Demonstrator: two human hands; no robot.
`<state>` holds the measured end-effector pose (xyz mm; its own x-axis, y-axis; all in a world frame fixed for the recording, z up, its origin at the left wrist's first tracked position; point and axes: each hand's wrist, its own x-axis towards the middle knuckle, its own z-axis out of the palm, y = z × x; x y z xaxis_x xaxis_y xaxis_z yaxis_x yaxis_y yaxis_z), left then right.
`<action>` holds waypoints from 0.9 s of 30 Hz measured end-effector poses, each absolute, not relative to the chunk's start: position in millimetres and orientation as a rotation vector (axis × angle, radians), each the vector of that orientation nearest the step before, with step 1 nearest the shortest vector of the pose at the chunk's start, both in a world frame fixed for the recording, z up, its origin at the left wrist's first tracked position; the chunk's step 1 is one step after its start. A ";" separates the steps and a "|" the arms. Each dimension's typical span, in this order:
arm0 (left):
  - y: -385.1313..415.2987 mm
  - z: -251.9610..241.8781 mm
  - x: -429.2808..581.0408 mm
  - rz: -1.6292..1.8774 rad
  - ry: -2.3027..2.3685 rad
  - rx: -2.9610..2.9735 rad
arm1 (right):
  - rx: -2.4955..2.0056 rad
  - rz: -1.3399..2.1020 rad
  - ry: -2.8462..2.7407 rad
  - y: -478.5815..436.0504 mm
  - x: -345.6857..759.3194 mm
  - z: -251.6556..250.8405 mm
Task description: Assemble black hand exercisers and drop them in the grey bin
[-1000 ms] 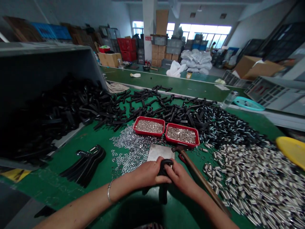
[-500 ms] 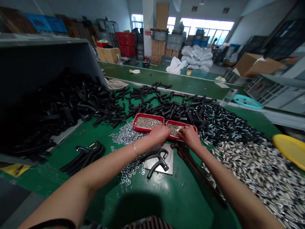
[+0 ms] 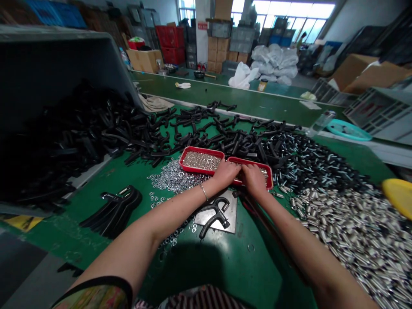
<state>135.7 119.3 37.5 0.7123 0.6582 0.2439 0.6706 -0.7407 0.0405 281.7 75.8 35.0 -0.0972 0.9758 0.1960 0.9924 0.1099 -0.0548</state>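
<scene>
Over the right red tray [image 3: 269, 183], which holds small metal parts, my left hand [image 3: 227, 172] and my right hand [image 3: 255, 178] are close together, fingertips nearly meeting. Both have bent fingers; whatever they pinch is too small to make out. To the left sits another red tray [image 3: 184, 166] filled with tiny metal pieces. Below my hands, a black hand-grip part [image 3: 215, 218] lies on a metal plate [image 3: 232, 223]. Loose metal rings [image 3: 170, 177] are spread left of the plate.
Several black handles [image 3: 117, 210] lie stacked at the left, by a large grey bin [image 3: 124, 73] of black parts. Silver cylinders [image 3: 341, 227] and black-headed screws [image 3: 309, 167] are heaped at the right. A yellow lid [image 3: 397, 197] is at the right edge.
My left hand has moved right, into the right tray's area, and the two hands are now closer together. The view has shifted slightly.
</scene>
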 end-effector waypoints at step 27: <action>50.4 21.3 22.5 -0.499 -1.563 -3.188 | -1.756 0.570 -2.339 -14.2 249.3 39.0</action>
<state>22.5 50.4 21.3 0.6017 0.7973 0.0484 0.6776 -0.5416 0.4975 249.3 -14.2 39.0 -0.2970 0.9498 -0.0982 0.8884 0.2372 -0.3931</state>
